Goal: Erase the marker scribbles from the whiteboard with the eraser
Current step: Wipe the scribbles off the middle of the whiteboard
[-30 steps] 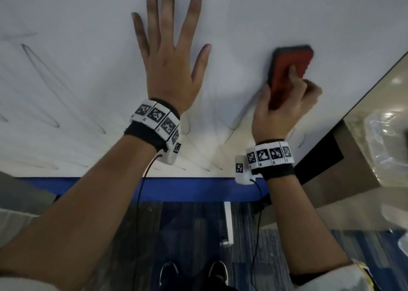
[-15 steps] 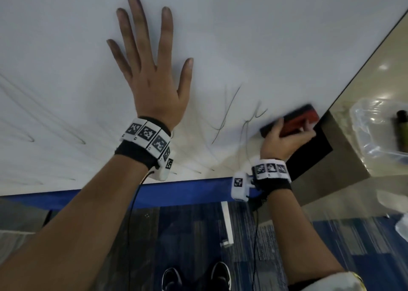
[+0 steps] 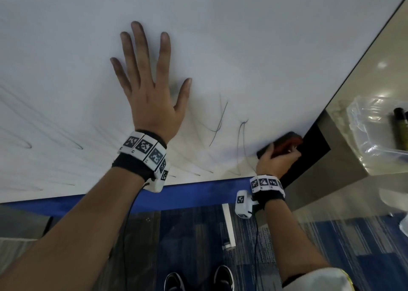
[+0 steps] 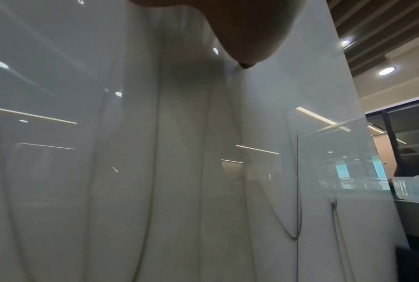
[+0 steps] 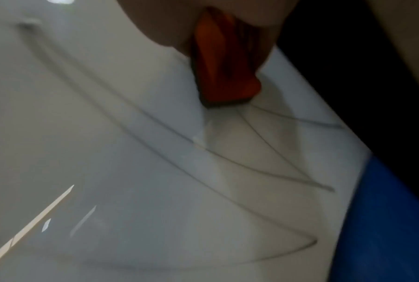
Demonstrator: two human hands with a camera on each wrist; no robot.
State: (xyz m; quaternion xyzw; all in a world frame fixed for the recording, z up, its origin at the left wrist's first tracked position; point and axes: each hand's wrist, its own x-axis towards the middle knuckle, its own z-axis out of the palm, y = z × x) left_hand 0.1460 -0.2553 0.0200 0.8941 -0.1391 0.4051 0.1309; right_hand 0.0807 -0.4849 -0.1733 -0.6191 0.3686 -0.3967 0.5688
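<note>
The whiteboard [image 3: 242,36] fills the upper part of the head view. Thin dark marker scribbles [image 3: 218,122] run across its lower part, fainter ones to the left. My left hand [image 3: 150,87] lies flat on the board with fingers spread. My right hand [image 3: 276,160] grips the red eraser [image 3: 287,143] with a black felt and holds it against the board near its lower right corner. In the right wrist view the eraser [image 5: 223,63] sits on the board above curved scribbles [image 5: 264,171]. The left wrist view shows long scribbles [image 4: 297,209] on the glossy whiteboard [image 4: 83,171].
A blue strip [image 3: 198,193] runs under the board's lower edge. A black panel [image 3: 309,156] and a beige counter [image 3: 364,105] stand right of the board, with a clear plastic bag [image 3: 375,131] on the counter. My shoes [image 3: 223,277] stand on blue carpet below.
My right hand has swept the eraser down from the board's middle to its lower right corner. The left hand stays flat on the board.
</note>
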